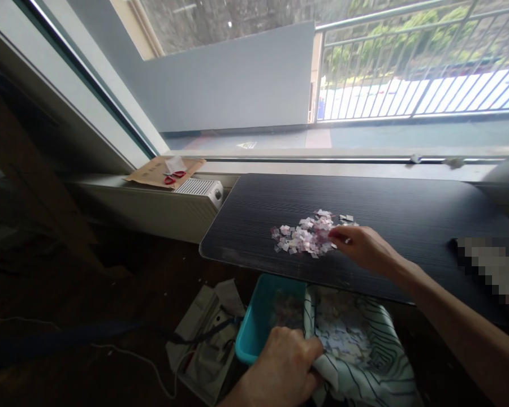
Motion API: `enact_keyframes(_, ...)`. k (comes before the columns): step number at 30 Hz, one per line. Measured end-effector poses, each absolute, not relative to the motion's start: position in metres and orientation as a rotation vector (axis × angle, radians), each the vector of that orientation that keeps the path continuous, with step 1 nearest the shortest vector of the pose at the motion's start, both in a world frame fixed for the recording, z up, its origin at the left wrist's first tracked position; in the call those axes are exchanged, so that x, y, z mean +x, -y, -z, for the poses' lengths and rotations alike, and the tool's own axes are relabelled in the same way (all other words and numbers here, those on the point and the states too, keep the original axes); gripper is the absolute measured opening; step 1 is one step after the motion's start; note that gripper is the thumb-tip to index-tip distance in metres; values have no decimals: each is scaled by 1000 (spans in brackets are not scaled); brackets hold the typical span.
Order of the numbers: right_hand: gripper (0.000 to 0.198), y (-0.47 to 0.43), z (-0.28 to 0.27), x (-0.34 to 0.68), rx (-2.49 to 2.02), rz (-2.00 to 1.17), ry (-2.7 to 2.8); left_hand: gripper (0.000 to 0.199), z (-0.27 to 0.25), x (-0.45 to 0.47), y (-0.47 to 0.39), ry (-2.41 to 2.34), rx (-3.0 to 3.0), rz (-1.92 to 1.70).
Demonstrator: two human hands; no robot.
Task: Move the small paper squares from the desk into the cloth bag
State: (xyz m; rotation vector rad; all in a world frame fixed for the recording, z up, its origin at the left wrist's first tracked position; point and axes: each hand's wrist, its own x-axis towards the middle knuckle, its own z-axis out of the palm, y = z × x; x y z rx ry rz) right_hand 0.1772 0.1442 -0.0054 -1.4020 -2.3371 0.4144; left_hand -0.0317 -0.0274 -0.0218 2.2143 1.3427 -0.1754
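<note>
A loose pile of small whitish and pinkish square pieces (307, 234), some of them shiny, lies on the dark tabletop (390, 209). My right hand (365, 246) is at the pile's right side, its thumb and fingers pinched together; what is between the fingertips is too small to make out. Below the table's front edge, my left hand (286, 362) grips the rim of a white patterned cloth bag (382, 350). Many similar small pieces (343, 330) fill the bag. Left of it stands a turquoise bin (248, 333) with blurred contents, partly hidden behind my left hand.
Red-handled scissors (175, 177) lie on a brown cardboard sheet (152, 169) above a radiator (199, 189). An open box with white parts (212, 345) stands on the floor, near a white cable (148, 362). A pixelated object (492, 271) is on the table's right.
</note>
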Motion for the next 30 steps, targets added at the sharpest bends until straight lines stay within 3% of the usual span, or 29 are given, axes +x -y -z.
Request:
enact_keyframes(9, 21, -123, 4, 205, -1551, -299, 2199, 9, 24, -39, 32, -1364, 2168, 152)
enact_keyframes(30, 25, -118, 3, 196, -1454, -385, 2255, 13, 28, -42, 39, -1382, 2225, 122)
